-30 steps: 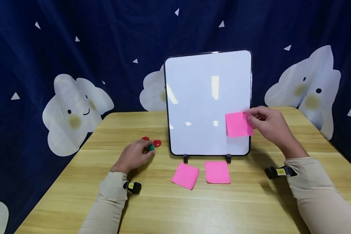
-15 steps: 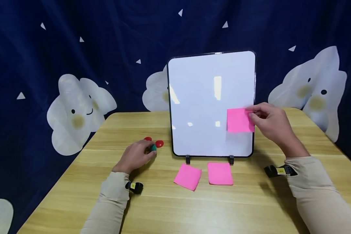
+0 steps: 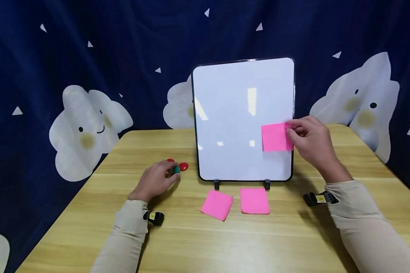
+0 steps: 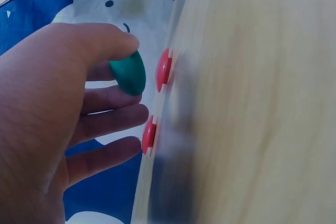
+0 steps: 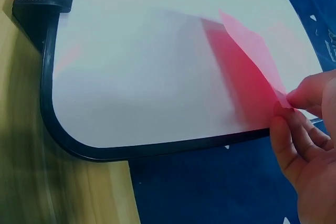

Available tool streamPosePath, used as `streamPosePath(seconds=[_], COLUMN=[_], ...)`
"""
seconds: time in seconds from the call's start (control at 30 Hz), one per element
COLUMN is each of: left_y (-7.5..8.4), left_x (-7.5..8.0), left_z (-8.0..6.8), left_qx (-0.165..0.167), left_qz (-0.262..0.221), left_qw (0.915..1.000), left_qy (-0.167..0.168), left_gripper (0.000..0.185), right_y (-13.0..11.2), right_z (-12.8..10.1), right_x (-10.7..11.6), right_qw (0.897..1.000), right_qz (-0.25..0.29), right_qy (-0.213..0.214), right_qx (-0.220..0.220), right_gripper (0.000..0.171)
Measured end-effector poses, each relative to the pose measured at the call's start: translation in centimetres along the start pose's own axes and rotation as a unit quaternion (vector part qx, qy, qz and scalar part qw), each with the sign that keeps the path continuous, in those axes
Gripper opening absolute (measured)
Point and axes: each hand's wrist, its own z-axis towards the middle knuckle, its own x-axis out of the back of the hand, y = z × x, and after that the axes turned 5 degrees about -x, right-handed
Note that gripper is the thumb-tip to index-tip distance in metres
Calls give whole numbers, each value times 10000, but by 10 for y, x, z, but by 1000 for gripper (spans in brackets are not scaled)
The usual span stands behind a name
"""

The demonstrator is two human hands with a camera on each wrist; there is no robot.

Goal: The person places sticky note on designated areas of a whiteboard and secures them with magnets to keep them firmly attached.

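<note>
My right hand point(image 3: 311, 138) pinches the right edge of a pink sticky note point(image 3: 276, 137) between thumb and fingers. The note overlaps the lower right of the whiteboard point(image 3: 229, 125); in the right wrist view the note point(image 5: 249, 66) stands at an angle to the board's surface. My left hand point(image 3: 153, 180) pinches a green round magnet point(image 4: 130, 73) between thumb and fingers, low over the table. Two red magnets lie beside it: the nearer red magnet point(image 3: 183, 167) shows whole, the other red magnet point(image 3: 170, 160) is partly hidden behind the left fingers.
Two more pink notes lie before the board, a tilted sticky note point(image 3: 216, 205) and a straighter sticky note point(image 3: 254, 201). The board stands upright on black feet point(image 3: 267, 185) on the wooden table point(image 3: 205, 242). A dark blue curtain point(image 3: 140, 34) with clouds hangs behind.
My right hand has raised the pink note a little along the board's lower right. The left hand keeps its place with the green magnet.
</note>
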Motion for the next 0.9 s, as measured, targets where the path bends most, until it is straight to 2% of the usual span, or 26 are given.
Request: streamPosePath(seconds=[0.3, 0.43, 0.6, 0.73, 0.9], left_y=[0, 1, 0, -1, -2], left_x=[1, 0, -1, -2, -3], left_z=[0, 2, 4, 4, 2], left_qx=[-129, -270, -434, -487, -476], left_qz=[27, -27, -42, -50, -79], left_qw=[9995, 9982, 9959, 9956, 9958], left_qy=[288, 542, 792, 801, 779], left_gripper=[35, 37, 36, 36, 37], right_y=[4, 2, 3, 6, 7], right_z=[0, 0, -2, -3, -2], right_x=[-6, -7, -8, -10, -11], right_qw=[9979, 9965, 9957, 9958, 9970], right_qz=[-50, -47, -129, -153, -125], right_qy=[630, 814, 917, 900, 766], right_qx=[166, 183, 39, -83, 56], right_gripper=[16, 16, 16, 17, 19])
